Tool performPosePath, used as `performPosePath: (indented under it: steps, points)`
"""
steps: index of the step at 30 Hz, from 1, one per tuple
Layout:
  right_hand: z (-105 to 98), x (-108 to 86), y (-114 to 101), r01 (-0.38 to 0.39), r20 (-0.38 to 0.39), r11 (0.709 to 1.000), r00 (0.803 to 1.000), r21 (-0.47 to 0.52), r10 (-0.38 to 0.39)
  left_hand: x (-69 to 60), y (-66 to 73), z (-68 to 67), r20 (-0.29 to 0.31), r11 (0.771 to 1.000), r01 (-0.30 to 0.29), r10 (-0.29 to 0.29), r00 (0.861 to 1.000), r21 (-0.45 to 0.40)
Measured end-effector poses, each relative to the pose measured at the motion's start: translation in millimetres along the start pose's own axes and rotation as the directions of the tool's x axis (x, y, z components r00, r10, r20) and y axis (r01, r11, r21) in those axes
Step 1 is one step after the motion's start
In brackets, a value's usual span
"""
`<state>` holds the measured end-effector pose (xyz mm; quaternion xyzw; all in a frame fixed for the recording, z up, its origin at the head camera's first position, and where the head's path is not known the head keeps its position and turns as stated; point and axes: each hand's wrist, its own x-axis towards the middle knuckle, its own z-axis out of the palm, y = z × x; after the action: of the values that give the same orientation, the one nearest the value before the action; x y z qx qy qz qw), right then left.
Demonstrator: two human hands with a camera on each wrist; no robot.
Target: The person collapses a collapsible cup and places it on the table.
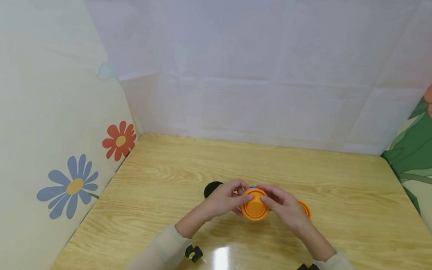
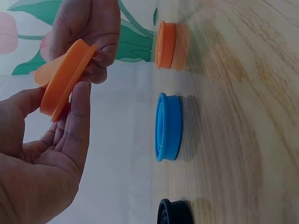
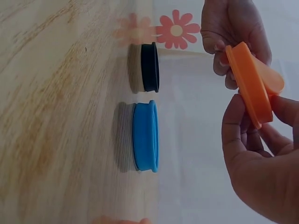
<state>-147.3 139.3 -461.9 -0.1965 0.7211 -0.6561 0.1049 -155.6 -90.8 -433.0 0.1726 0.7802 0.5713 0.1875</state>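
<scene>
An orange collapsible cup [image 1: 254, 211], mostly flattened with its centre sticking out on one side, is held above the table by both hands. My left hand [image 1: 222, 199] pinches one edge, thumb on the face that shows and fingers behind. On the opposite edge my right hand [image 1: 290, 210] pinches it in the same way. Both wrist views show the cup [image 2: 64, 81] tilted between the hands. Beyond it a blue flattened cup [image 2: 172, 128] sits on the table, mostly hidden in the head view. A black one [image 1: 211, 188] lies left, a second orange one [image 1: 306, 209] right.
The wood-grain table [image 1: 162, 164] meets a pale cloth [image 1: 219, 77] at its back edge. Flower-printed cloth [image 1: 36, 99] hangs along the left side, with more on the right. Small black devices [image 1: 194, 253] are by both wrists.
</scene>
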Motion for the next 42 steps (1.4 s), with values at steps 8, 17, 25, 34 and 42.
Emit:
performPosePath:
  steps: [8, 17, 25, 34, 42]
  points:
    - [1.2, -1.2, -1.7, -0.037, -0.004, 0.997, 0.999, 0.069, 0.038, 0.9, -3.1, 4.2, -0.057, 0.998, -0.054, 0.056, 0.997, 0.031]
    - [2.8, -2.5, -4.3, -0.048, -0.029, 0.996, 0.998, 0.071, 0.050, 2.3, -0.4, 6.0, -0.086, 0.987, -0.085, 0.097, 0.992, 0.135]
    - [8.2, -2.8, -2.7, 0.048, -0.092, 0.999, 0.995, -0.009, -0.049, 2.7, 2.5, 9.4, -0.110, 0.964, -0.142, 0.170, 0.979, 0.226]
    - [2.4, -2.8, -2.7, 0.005, -0.083, 0.998, 0.997, 0.059, 0.000, 0.1, 1.1, 8.2, -0.109, 0.986, -0.121, 0.134, 0.985, 0.114]
    - [-3.2, -1.4, -3.9, -0.044, -0.007, 0.991, 0.999, 0.124, 0.045, 0.5, -2.6, 4.0, -0.071, 0.997, -0.065, 0.063, 0.995, -0.028]
